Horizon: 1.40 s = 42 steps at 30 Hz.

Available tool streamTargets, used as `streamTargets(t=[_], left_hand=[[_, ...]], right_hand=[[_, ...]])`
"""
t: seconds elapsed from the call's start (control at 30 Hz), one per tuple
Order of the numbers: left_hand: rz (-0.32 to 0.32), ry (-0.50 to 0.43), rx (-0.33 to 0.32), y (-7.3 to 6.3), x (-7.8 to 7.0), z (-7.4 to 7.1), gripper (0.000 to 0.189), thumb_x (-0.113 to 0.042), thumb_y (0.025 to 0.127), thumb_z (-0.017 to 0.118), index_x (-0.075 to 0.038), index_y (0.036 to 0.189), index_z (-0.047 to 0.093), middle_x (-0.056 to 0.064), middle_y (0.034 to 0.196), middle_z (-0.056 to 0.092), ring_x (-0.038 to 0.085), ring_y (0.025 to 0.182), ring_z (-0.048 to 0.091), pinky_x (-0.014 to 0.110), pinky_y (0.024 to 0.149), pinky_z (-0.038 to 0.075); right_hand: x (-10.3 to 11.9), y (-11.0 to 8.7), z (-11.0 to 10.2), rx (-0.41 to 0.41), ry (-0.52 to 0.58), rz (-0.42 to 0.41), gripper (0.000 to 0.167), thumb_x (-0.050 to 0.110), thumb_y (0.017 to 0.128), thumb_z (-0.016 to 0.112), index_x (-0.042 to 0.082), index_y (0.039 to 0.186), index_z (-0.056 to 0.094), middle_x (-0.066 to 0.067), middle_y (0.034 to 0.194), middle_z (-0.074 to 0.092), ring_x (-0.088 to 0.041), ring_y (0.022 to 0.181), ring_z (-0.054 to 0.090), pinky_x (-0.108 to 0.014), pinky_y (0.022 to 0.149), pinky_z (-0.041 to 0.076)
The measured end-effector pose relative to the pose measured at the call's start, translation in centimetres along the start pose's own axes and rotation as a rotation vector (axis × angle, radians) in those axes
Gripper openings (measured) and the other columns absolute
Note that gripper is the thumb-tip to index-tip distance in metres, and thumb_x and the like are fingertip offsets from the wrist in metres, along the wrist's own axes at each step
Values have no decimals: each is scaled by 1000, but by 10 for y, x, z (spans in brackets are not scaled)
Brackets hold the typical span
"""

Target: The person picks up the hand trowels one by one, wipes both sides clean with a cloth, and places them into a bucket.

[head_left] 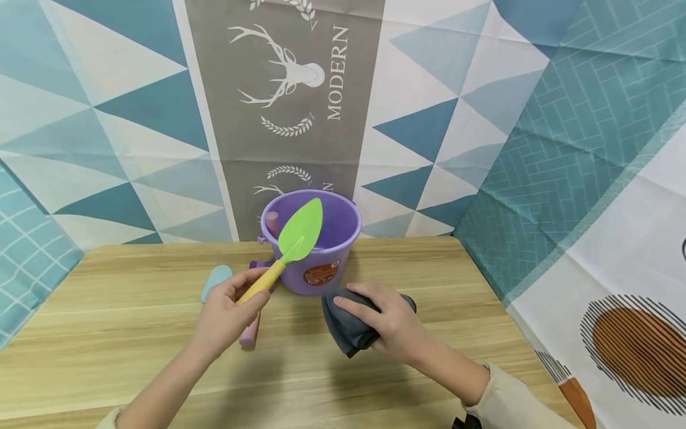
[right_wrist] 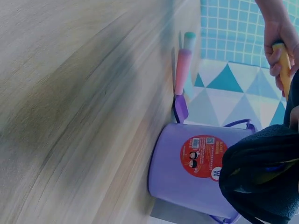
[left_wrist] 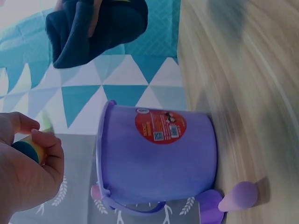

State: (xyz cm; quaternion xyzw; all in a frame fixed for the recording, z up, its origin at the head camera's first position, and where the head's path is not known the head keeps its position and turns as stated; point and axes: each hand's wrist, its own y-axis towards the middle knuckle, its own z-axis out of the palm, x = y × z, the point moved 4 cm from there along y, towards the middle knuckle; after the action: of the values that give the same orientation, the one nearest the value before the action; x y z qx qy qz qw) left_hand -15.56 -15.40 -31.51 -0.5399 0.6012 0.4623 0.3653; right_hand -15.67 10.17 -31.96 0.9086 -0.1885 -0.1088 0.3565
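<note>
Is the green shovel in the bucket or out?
Out: the left hand holds the shovel, and the left wrist view shows it clear of the bucket.

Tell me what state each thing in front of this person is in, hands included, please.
Left hand: gripping the trowel's yellow handle
Trowel: raised, green blade tilted up
Right hand: holding the cloth
Cloth: bunched, off the table
Bucket: upright, open-topped
Pink-handled purple scoop: lying beside the bucket
Light blue tool: lying on the table, partly hidden
</note>
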Motion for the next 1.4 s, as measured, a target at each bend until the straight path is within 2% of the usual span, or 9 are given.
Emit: streamTargets(t=[0.1,0.2,0.43,0.53,0.8,0.97,1.1,1.33,1.4], left_hand=[[-1,52,-4,2,-1,-2,34,-10,87,59,-4,121,60,12,106,66,5,83,59,19,69,50],[6,86,-4,5,-1,-3,35,-12,87,60,-6,121,61,13,111,65,5,85,59,19,72,49],[43,211,-34,12,-6,-8,35,-23,85,65,-17,120,65,7,109,65,12,83,51,21,65,44],[32,246,-50,15,-7,-10,35,-22,84,64,-19,119,66,7,104,65,13,80,50,21,62,43],[-33,272,-40,26,-7,-15,38,-22,84,61,-18,122,63,9,98,65,12,63,48,23,47,39],[-6,273,-81,30,-11,-20,38,-23,84,63,-16,121,64,9,109,66,13,68,48,23,46,40],[22,285,-113,34,-16,-23,34,-23,83,65,-12,115,65,9,105,68,16,78,53,22,52,44],[8,313,-90,42,-21,-24,33,-21,80,67,-9,111,63,12,96,65,13,53,49,26,39,42],[25,336,-92,43,-23,-24,33,-21,80,67,-8,110,64,13,97,64,14,54,50,26,40,43]], right_hand=[[2,-2,0,15,-45,-36,68,9,64,82,17,126,56,-10,124,55,-25,104,57,-39,84,52],[3,-4,1,29,-88,-62,69,12,64,83,18,127,56,-10,123,55,-24,100,57,-38,80,51],[4,-7,0,44,-103,-69,71,14,62,85,19,126,57,-11,118,53,-24,98,55,-38,78,51],[4,-7,0,49,-105,-74,70,14,61,86,19,126,57,-12,117,53,-24,99,55,-38,79,51],[5,-9,0,65,-107,-68,72,16,60,87,20,126,57,-13,117,53,-24,101,56,-38,79,51],[6,-10,1,76,-111,-63,73,15,61,87,20,127,57,-13,118,53,-24,100,56,-38,77,51],[6,-11,0,80,-112,-60,75,17,60,88,21,128,56,-13,118,53,-24,102,56,-38,78,51],[6,-13,0,74,-109,-60,76,13,59,87,20,128,56,-13,119,53,-25,104,56,-39,80,51],[6,-14,0,73,-108,-59,76,13,59,87,20,127,56,-13,119,53,-25,104,56,-39,80,51]])
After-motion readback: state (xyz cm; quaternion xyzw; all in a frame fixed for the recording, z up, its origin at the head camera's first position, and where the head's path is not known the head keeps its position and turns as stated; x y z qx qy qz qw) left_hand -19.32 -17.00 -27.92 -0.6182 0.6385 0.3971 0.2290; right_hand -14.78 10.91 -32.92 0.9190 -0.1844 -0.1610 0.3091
